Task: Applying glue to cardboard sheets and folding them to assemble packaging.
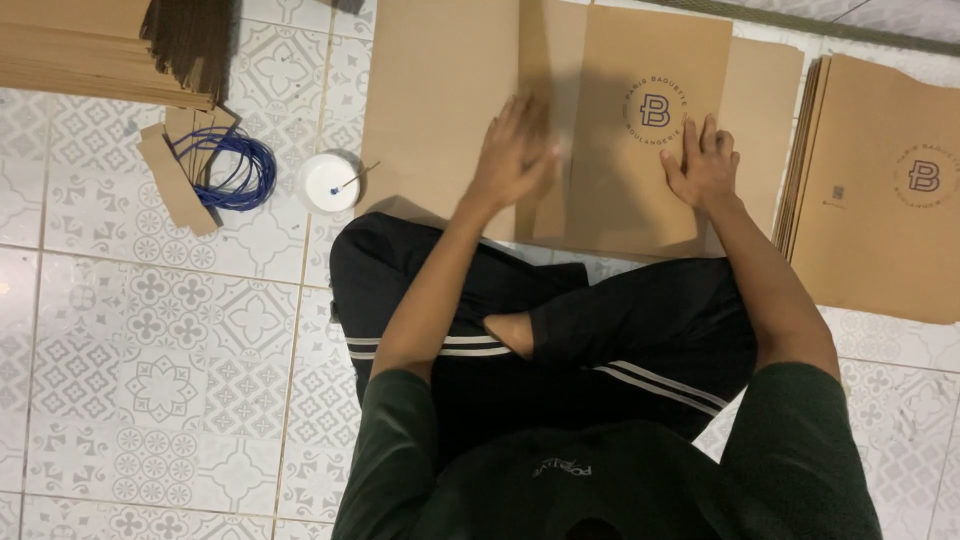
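Head view: a person sits cross-legged on a tiled floor (150,380). The left hand (512,155), blurred, lies open and flat on a brown paper sheet (440,100). The right hand (703,165) presses open-palmed on the folded panel (620,170). A stack (880,190) lies right; blue cord (235,170) and a white cup (327,183) lie left.
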